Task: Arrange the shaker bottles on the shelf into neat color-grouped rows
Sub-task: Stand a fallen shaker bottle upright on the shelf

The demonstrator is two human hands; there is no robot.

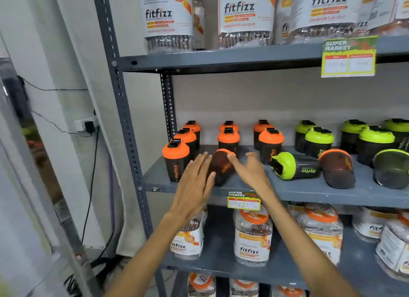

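On the grey middle shelf (309, 191), orange-lidded black shaker bottles stand upright in rows at the left, the nearest one (176, 159) at the front. Green-lidded shakers (319, 141) stand upright at the right. An orange-lidded shaker (221, 166) lies tipped over, its base toward me. My left hand (197, 183) rests flat against its left side, fingers spread. My right hand (250, 168) touches its right side with fingers apart. A green-lidded shaker (294, 166) lies on its side to the right. Another orange shaker (337, 168) and a green one (391, 169) lie tipped further right.
Large jars labelled fitfizz (168, 17) fill the shelf above, and more jars (253, 237) sit on the shelf below. A price tag (243, 201) hangs on the shelf's front edge. The grey upright post (124, 110) bounds the left side, with a wall socket and cables (88, 125) beyond.
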